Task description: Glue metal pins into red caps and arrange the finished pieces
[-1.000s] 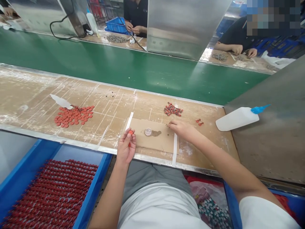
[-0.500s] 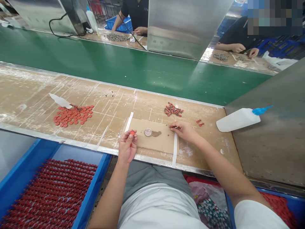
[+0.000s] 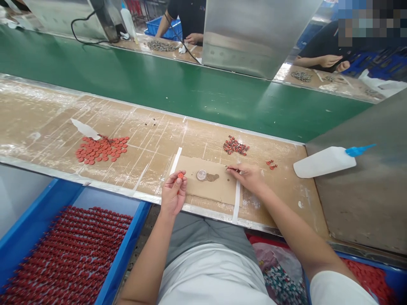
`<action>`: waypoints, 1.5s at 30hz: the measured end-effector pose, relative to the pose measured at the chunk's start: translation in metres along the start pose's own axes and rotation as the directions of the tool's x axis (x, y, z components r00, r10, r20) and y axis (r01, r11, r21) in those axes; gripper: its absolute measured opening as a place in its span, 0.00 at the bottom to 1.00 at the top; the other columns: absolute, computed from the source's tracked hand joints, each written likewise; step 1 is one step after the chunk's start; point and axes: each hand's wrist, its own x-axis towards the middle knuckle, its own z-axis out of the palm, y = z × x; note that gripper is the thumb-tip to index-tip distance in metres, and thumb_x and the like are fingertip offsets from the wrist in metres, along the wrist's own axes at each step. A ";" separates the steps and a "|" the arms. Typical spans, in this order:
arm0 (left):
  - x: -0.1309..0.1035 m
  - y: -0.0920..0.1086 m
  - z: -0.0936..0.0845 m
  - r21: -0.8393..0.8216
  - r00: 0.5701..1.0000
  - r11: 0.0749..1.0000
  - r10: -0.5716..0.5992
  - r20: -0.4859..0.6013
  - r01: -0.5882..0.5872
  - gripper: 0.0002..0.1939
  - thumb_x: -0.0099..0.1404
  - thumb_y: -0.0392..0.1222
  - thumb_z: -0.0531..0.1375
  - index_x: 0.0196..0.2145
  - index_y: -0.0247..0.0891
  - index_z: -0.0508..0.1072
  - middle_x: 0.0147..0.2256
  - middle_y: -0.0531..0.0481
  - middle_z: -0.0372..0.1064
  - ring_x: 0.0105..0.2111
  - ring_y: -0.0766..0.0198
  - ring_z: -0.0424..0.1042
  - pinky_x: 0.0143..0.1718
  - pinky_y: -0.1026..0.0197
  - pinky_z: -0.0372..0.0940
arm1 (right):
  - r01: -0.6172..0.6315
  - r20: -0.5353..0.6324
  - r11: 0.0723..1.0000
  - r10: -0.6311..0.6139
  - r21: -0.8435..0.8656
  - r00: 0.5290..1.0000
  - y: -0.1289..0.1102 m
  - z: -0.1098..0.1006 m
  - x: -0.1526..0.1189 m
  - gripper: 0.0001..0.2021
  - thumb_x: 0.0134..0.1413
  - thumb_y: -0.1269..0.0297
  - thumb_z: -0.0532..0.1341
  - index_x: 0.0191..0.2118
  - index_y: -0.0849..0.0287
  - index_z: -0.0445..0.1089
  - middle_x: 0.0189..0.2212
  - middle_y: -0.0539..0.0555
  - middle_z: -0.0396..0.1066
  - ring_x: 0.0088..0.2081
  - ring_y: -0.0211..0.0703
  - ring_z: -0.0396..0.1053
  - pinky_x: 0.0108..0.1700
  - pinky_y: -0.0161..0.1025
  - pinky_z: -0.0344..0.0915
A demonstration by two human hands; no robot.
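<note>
My left hand (image 3: 174, 192) is closed on a small red disc (image 3: 180, 175), held upright over the left edge of a cardboard sheet (image 3: 219, 194). Fingers pinched, my right hand (image 3: 249, 176) grips a small dark red piece (image 3: 233, 170) above the sheet's right side; its exact shape is mostly hidden. Between the hands lies a small round clear dish (image 3: 201, 175) beside a brown wet stain. Behind the right hand rests a pile of red and black small parts (image 3: 235, 145). Many flat red discs (image 3: 101, 149) are spread out at the left.
A white squeeze bottle (image 3: 324, 162) lies at the right by a metal panel (image 3: 365, 182). A blue bin (image 3: 140, 216) with rows of red pieces sits below left. Beyond the green belt (image 3: 152, 80), two people work at the opposite bench. White tape strips (image 3: 237, 201) hold the cardboard.
The view has shifted slightly, so the bench things appear a little further right. Both hands keep their holds in nearly the same places. Across the belt, the right-hand person's hands have moved.
</note>
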 end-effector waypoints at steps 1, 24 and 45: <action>0.000 0.000 0.000 -0.004 1.000 1.000 -0.001 0.002 0.001 0.15 0.47 0.37 0.71 0.36 0.37 0.77 0.39 0.49 0.76 0.32 0.75 0.74 0.36 0.76 0.69 | -0.038 -0.064 0.997 0.043 0.072 0.997 -0.007 0.006 -0.001 0.10 0.51 0.56 0.64 0.38 0.52 0.77 0.37 0.51 0.78 0.37 0.45 0.76 0.45 0.46 0.72; 0.000 -0.001 -0.005 -0.060 0.999 0.998 -0.028 0.042 0.030 0.12 0.53 0.36 0.68 0.37 0.38 0.76 0.39 0.49 0.75 0.33 0.74 0.75 0.37 0.74 0.69 | 0.179 -0.162 0.978 -0.161 0.103 0.974 -0.051 0.085 -0.004 0.08 0.55 0.62 0.62 0.40 0.50 0.75 0.36 0.53 0.77 0.36 0.45 0.73 0.42 0.45 0.70; -0.003 0.000 -0.002 -0.041 0.999 0.999 -0.030 0.010 0.031 0.14 0.52 0.37 0.68 0.38 0.40 0.76 0.39 0.51 0.76 0.33 0.74 0.75 0.38 0.74 0.69 | 0.153 -0.332 0.956 -0.064 0.250 0.941 -0.052 0.087 -0.002 0.11 0.50 0.63 0.66 0.41 0.54 0.76 0.34 0.53 0.78 0.33 0.41 0.75 0.38 0.40 0.72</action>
